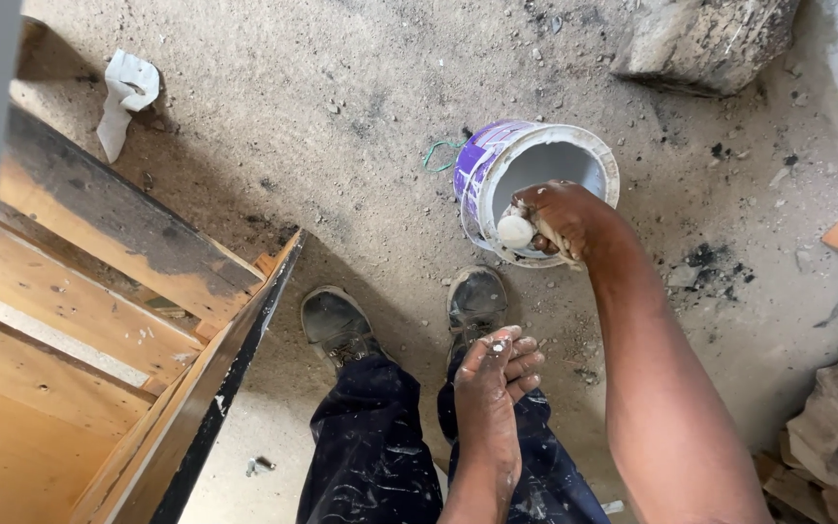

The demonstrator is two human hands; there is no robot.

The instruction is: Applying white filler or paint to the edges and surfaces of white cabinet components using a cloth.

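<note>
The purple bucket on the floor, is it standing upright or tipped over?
Upright. The purple bucket stands on the sandy floor with its round white mouth facing up. The right hand holds a white lump over it.

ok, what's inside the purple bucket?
The purple bucket shows a pale grey-white inner wall; the right hand, holding a whitish lump, covers the bottom, so the contents can't be seen.

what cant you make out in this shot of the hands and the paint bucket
- Head view: the white lump in the right hand is partly wrapped by the fingers; its kind is unclear.
- Bucket: the hand covers part of the inside, so what it holds is not readable.
- Left hand: palm turned away, so anything in it is hidden.
- Wooden frame: cut off by the left and bottom edges.
</note>
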